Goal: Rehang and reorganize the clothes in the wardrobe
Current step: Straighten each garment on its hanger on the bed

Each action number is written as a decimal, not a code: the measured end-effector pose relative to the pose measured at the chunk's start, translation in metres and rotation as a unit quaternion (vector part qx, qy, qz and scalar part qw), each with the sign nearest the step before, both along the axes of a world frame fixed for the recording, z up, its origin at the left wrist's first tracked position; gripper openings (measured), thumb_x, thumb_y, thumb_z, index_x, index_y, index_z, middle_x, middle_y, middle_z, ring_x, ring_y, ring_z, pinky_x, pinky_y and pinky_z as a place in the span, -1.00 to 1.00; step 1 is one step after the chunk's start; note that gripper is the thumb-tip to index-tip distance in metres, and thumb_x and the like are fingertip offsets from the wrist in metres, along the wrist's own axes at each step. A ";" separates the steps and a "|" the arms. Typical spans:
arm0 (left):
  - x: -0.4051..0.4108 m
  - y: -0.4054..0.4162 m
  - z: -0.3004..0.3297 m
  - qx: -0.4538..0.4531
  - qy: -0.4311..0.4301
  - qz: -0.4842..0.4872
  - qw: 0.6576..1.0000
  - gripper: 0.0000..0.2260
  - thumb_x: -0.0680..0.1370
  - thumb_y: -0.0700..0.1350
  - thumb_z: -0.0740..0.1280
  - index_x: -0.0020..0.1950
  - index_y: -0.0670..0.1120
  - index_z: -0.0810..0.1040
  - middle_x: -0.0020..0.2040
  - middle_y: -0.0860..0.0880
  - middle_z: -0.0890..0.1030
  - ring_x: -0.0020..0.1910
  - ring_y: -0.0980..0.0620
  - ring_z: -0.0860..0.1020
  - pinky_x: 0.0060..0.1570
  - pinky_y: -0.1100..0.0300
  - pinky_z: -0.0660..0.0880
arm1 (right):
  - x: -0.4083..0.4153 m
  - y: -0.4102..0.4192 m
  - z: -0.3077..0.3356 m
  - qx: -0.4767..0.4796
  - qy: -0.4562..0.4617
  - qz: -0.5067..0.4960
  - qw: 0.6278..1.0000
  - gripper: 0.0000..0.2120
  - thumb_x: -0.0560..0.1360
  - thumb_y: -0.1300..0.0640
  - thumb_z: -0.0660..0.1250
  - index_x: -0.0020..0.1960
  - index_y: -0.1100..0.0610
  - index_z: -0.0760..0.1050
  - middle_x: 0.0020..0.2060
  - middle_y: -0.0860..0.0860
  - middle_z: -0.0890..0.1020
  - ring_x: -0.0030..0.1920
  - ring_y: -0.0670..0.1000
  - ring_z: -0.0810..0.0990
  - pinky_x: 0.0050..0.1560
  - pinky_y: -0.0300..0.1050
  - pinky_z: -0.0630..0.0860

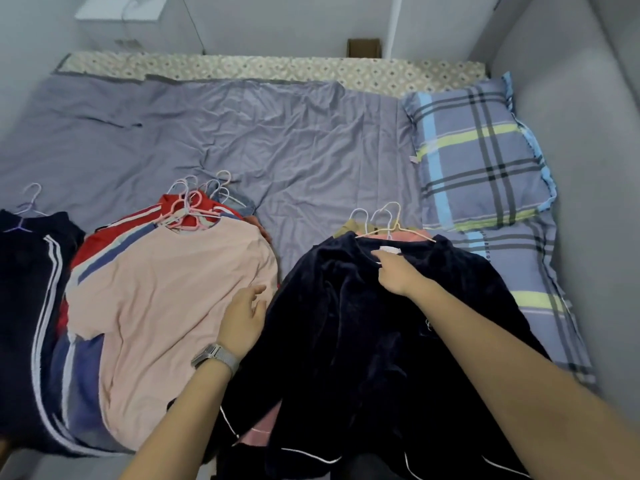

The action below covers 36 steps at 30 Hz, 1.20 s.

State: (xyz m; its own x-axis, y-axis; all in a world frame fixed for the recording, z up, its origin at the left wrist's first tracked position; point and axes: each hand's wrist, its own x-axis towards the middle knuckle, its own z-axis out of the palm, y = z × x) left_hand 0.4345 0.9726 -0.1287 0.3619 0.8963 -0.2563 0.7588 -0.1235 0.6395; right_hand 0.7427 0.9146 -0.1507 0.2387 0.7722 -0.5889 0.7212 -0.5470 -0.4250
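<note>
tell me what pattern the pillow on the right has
Plaid: the pillow is grey-blue with dark, light blue and yellow-green stripes, seen in the head view.

Dark navy velvet top (363,341) flat on bed (277,140), near edge, w/ hanger. Pink tee (166,306) atop hanger pile, left of it. Striped navy garment (31,306) far left.

head view looks down, near bed (311,140).
</note>
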 end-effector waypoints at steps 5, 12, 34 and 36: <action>-0.072 0.039 0.004 0.001 -0.005 -0.029 1.000 -0.74 0.55 -0.28 0.26 0.23 -0.26 0.50 0.18 -0.17 0.54 0.16 -0.13 0.51 0.16 0.23 0.32 | -0.106 0.039 0.021 0.039 -0.011 0.020 0.999 -0.52 0.55 0.30 0.10 0.47 0.16 0.25 0.38 0.14 0.42 0.38 0.18 0.35 0.41 0.05 0.25; -0.193 0.119 0.011 0.007 -0.004 -0.065 0.998 -0.72 0.58 -0.24 0.22 0.29 -0.21 0.47 0.23 -0.14 0.52 0.19 -0.08 0.49 0.21 0.19 0.33 | -0.239 0.100 0.037 0.020 -0.012 0.000 1.000 -0.55 0.53 0.32 0.12 0.42 0.24 0.32 0.36 0.19 0.43 0.36 0.20 0.38 0.35 -0.04 0.30; -0.280 0.361 -0.138 -0.105 0.124 -0.062 0.985 -0.61 0.57 -0.24 0.21 0.40 -0.28 0.32 0.41 -0.25 0.34 0.39 -0.20 0.30 0.37 0.05 0.20 | -0.351 0.221 -0.056 -0.021 -0.017 -0.052 0.998 -0.49 0.50 0.30 0.17 0.45 0.16 0.25 0.39 0.10 0.36 0.41 0.10 0.28 0.38 -0.18 0.18; -0.277 0.381 -0.159 -0.114 0.137 -0.060 0.982 -0.66 0.56 -0.29 0.20 0.34 -0.32 0.39 0.35 -0.29 0.40 0.34 -0.25 0.36 0.32 0.02 0.26 | -0.351 0.227 -0.063 -0.010 -0.013 -0.059 0.998 -0.48 0.49 0.31 0.18 0.44 0.17 0.26 0.39 0.11 0.36 0.40 0.10 0.28 0.38 -0.20 0.17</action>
